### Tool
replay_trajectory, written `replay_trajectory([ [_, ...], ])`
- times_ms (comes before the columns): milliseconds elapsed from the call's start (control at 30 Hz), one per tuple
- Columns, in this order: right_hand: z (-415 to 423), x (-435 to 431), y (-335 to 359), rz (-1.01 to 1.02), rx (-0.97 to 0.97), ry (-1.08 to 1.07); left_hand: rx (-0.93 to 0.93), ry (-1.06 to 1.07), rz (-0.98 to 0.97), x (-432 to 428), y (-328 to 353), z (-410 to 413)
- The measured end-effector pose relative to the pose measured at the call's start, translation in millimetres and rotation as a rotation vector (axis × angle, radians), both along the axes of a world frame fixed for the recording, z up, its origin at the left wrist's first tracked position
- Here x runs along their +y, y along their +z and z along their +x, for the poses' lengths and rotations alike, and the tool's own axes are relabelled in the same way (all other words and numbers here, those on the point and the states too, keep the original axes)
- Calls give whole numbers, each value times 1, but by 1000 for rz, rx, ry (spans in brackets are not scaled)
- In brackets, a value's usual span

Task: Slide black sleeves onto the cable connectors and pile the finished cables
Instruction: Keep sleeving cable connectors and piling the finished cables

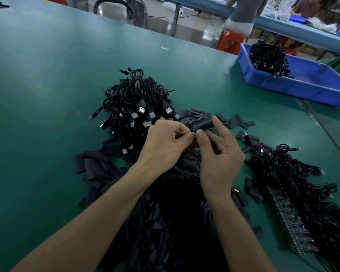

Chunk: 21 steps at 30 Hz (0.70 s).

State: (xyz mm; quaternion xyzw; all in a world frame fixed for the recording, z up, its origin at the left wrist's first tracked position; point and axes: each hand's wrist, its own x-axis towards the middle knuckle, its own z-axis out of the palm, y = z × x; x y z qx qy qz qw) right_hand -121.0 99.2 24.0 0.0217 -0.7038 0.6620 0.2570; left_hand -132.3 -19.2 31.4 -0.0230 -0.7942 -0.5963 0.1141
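Your view comes from the wide-angle camera on your head, facing forward and down across the green tabletop [47,95] (its far edge slants down to the right in frame). The cable pile [137,99] sits near mid-frame. Your left hand [163,144] and right hand [220,154] meet just in front of the pile, close enough that the black sleeve [202,125] pinched between them shows plainly. Your forearms enter from the bottom edge. Right of the pile and farther back stands a blue bin [292,87].
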Motion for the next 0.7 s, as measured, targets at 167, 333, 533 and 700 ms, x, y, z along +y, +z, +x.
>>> replay_trajectory([
  [167, -2, -1, 3, 31, -16, 21, -15, -7, 54, 0, -3, 0],
  [333, -9, 6, 8, 110, -20, 5, -11, -19, 75, 4, -2, 1],
  [533, -9, 5, 7, 69, -6, -48, -20, -15, 94, 4, 2, 2],
  [700, -6, -1, 0, -8, -8, -42, -18, 0, 79, 4, 2, 4],
])
